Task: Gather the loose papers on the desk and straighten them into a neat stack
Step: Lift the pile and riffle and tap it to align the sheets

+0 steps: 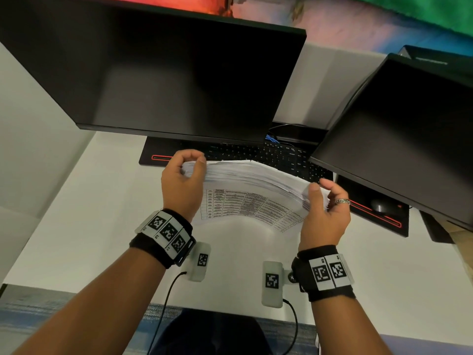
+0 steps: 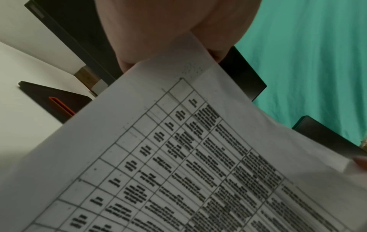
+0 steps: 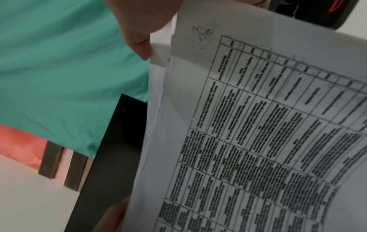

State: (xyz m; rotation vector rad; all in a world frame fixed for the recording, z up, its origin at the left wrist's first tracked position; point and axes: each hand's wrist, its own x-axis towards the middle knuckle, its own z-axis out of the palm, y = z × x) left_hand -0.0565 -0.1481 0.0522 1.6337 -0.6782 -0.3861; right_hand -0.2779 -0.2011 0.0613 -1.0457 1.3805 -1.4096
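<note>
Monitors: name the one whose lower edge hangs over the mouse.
The right monitor, angled inward; the mouse sits below its edge. The left monitor overhangs the keyboard.

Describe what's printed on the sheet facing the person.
A black-ruled table of dense black text on the white sheet; clearest in the right wrist view.

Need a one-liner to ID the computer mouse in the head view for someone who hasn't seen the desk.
Start at the smaller dark monitor on the right of the white desk. Under its lower edge a black desk mat with a red glowing border runs along the desk, and the mouse sits on it, just beyond the right hand. It is the only small, rounded dark grey lump there; the keyboard nearby is flat and wide.
</note>
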